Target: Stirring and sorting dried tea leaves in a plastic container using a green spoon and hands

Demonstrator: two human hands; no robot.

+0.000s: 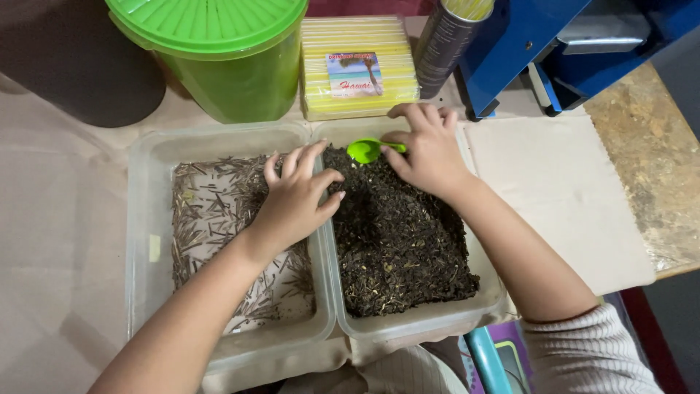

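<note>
On the far left I am seeing a dark round object (80,66) lying on the beige cloth (58,241) that is covering the table. Next to it a green bucket (233,80) with a ribbed green lid (208,20) is standing behind two clear plastic tubs.

The left tub (146,241) is holding thin dry stems, pale and brown, scattered loosely on its bottom. My left hand (295,201) is reaching over this tub to the wall between the two tubs. Its fingers are bent and a little spread, and the fingertips (332,179) are touching the edge of the dark pile. I cannot tell if they are pinching anything.

The right tub (423,317) is holding a thick pile of dark dried leaves (401,241), which is filling most of it. At the far edge of this pile a small green scoop (368,149) is lying with its bowl to the left. My right hand (430,149) is holding the handle of the scoop, with the fingers curled and pressed together over it.

Behind the right tub a flat pack of yellow straws (357,69) is resting, and beside it a dark cylinder (445,44) is leaning. Farther right, a blue machine (525,44) is standing on the worn wooden tabletop (656,168).
</note>
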